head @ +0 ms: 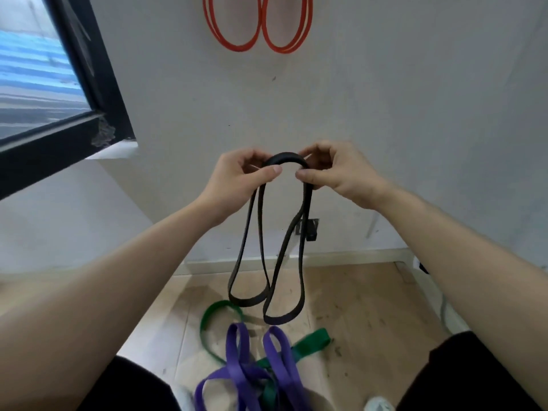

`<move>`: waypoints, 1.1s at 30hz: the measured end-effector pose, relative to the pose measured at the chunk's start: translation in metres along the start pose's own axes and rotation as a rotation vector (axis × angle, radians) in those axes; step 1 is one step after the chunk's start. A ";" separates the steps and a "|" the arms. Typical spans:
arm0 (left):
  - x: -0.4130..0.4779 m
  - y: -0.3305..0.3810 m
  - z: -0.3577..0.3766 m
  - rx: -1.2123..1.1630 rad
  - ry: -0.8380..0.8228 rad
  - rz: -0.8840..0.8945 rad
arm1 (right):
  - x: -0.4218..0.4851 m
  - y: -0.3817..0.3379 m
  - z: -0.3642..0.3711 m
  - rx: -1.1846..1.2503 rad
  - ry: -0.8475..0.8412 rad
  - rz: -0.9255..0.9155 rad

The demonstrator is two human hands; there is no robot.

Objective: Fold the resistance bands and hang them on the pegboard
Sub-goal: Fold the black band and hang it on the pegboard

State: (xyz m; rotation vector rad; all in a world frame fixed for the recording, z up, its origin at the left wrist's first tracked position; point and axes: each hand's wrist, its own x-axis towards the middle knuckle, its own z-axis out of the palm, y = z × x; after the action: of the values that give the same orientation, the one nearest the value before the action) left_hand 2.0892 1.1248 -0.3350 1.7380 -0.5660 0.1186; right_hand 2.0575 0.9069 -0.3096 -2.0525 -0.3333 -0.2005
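A black resistance band [284, 159] is doubled over, and its two loops hang down towards the floor. My left hand [240, 179] pinches the fold's left side between thumb and fingers. My right hand [338, 173] pinches the right side, close to the left hand. An orange band [258, 25] hangs in two loops on the grey wall above; its hook is out of frame. On the wooden floor below lie a purple band [252, 366] and a green band [308, 342], tangled together.
A black-framed window [89, 84] stands open at the left. A dark wall socket [311, 229] sits low on the wall behind the hanging loops. My legs in dark clothing and a pale shoe [379, 404] show at the bottom edge.
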 end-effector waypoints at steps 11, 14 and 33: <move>-0.013 -0.017 0.012 -0.021 -0.194 -0.129 | 0.010 -0.012 0.012 0.145 0.126 -0.221; -0.019 -0.032 0.030 -0.067 -0.223 -0.248 | 0.013 -0.013 0.009 0.229 0.159 -0.238; -0.027 -0.070 0.057 0.002 -0.245 -0.352 | -0.006 0.017 -0.056 0.422 0.438 -0.118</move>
State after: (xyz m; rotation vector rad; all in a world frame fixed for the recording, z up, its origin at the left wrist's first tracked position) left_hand 2.0835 1.0886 -0.4222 1.8397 -0.4269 -0.3452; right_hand 2.0576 0.8490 -0.2985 -1.5240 -0.2014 -0.5901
